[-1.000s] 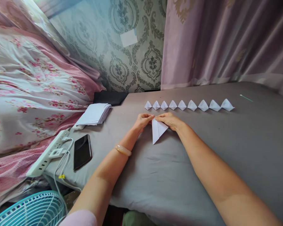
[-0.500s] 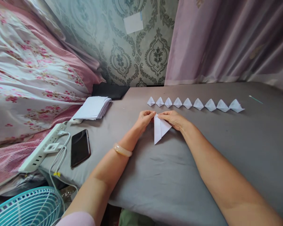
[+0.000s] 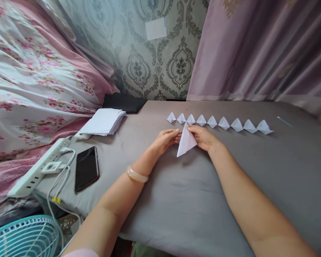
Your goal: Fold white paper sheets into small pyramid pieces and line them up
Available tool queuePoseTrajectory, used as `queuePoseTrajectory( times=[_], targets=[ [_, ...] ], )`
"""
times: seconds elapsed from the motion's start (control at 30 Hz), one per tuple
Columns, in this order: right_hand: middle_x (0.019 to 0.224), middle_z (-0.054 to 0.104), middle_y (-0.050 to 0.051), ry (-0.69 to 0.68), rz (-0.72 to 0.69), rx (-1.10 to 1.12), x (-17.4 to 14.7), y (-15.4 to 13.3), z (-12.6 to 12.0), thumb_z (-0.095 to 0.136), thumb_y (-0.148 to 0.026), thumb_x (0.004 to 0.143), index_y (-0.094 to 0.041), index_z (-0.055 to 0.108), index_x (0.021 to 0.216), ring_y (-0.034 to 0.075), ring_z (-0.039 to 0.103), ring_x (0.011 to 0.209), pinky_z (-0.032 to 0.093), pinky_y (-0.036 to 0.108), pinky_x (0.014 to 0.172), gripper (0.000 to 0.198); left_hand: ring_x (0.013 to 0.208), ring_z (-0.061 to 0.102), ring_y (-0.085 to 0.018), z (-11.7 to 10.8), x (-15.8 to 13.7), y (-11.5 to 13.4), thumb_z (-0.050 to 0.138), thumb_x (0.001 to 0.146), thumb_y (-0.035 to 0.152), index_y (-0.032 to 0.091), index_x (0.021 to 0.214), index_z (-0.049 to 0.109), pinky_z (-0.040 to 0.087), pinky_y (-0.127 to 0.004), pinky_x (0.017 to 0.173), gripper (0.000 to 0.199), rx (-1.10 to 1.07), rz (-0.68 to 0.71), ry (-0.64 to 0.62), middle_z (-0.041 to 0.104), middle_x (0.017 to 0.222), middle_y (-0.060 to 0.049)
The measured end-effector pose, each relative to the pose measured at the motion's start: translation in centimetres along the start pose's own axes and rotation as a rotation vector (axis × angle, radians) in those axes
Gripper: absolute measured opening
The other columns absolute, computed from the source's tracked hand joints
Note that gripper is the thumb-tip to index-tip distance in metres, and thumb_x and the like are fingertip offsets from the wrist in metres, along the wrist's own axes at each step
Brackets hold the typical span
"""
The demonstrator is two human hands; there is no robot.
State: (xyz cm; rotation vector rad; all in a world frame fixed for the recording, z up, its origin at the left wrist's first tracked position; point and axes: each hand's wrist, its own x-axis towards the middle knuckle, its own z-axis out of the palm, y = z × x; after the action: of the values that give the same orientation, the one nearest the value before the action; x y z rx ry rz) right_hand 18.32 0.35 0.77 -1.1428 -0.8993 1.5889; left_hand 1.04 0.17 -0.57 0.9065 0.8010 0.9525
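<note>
A folded white sheet of paper [image 3: 187, 141], shaped like a narrow triangle, is held up over the grey cloth with one point downward. My right hand [image 3: 203, 137] pinches its upper right side between thumb and fingers. Close to the paper's left edge is my left hand [image 3: 167, 140], its fingers loosely curled and the thumb a little apart from them; whether the fingertips touch the paper is hard to see. Just beyond the hands, several small folded white paper pieces [image 3: 212, 122] stand in a row, pointed at the top.
A stack of white paper [image 3: 103, 121] lies at the left, beside a black flat item [image 3: 124, 103]. Nearer are a phone [image 3: 87, 169] and a white power strip [image 3: 39, 167] with cables. A blue fan [image 3: 23, 237] stands lower left. A thin stick [image 3: 284, 121] lies far right.
The folded paper has been lifted and tilted, shifting slightly right and away from me. My left hand has loosened from the paper's top, while my right hand keeps its pinch.
</note>
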Motion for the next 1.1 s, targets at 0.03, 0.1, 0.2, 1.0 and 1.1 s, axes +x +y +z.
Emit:
queuePoseTrajectory(
  times=[0.03, 0.1, 0.2, 1.0, 1.1],
  targets=[
    [0.069, 0.065, -0.002, -0.012, -0.002, 0.015, 0.0, -0.1, -0.1, 0.067, -0.018, 0.067, -0.020, 0.061, 0.075, 0.013, 0.060, 0.065, 0.049, 0.026, 0.067, 0.010, 0.063, 0.059, -0.009, 0.1, -0.1, 0.0, 0.077, 0.075, 0.029, 0.007, 0.085, 0.068, 0.046, -0.024, 0.067, 0.025, -0.010, 0.001, -0.023, 0.065, 0.073, -0.005],
    [0.070, 0.064, -0.002, -0.035, -0.004, 0.037, 0.0, -0.2, -0.2, 0.068, -0.018, 0.066, -0.020, 0.061, 0.077, 0.013, 0.060, 0.066, 0.048, 0.027, 0.070, 0.014, 0.064, 0.060, -0.009, 0.3, -0.2, -0.1, 0.081, 0.070, 0.028, 0.008, 0.087, 0.070, 0.046, -0.024, 0.067, 0.029, -0.017, 0.001, -0.051, 0.065, 0.073, -0.004],
    [0.069, 0.062, -0.003, -0.040, -0.014, 0.050, 0.0, -0.2, -0.2, 0.069, -0.018, 0.066, -0.020, 0.060, 0.078, 0.013, 0.059, 0.065, 0.048, 0.027, 0.070, 0.015, 0.068, 0.061, -0.010, 0.4, -0.3, -0.3, 0.084, 0.064, 0.029, 0.008, 0.090, 0.072, 0.047, -0.026, 0.071, 0.036, 0.001, 0.006, -0.066, 0.067, 0.077, -0.005],
    [0.128, 0.057, 0.011, 0.034, -0.427, -0.583, -0.2, 0.6, 1.1, 0.071, -0.042, 0.073, -0.022, 0.056, 0.127, 0.021, 0.053, 0.117, 0.043, 0.036, 0.098, 0.059, 0.064, 0.056, -0.013, -0.8, 0.6, -1.7, 0.068, 0.069, 0.020, 0.013, 0.075, 0.066, 0.039, -0.021, 0.058, 0.010, 0.530, 0.303, 0.156, 0.062, 0.066, -0.001],
    [0.133, 0.049, 0.015, 0.068, -0.424, -0.788, -0.3, 1.1, 1.6, 0.075, -0.041, 0.068, -0.020, 0.050, 0.134, 0.024, 0.053, 0.116, 0.045, 0.039, 0.097, 0.073, 0.066, 0.056, -0.015, -1.3, 1.0, -1.6, 0.068, 0.068, 0.020, 0.013, 0.077, 0.067, 0.040, -0.021, 0.058, 0.011, 0.589, 0.301, 0.223, 0.062, 0.065, 0.000]
  ],
)
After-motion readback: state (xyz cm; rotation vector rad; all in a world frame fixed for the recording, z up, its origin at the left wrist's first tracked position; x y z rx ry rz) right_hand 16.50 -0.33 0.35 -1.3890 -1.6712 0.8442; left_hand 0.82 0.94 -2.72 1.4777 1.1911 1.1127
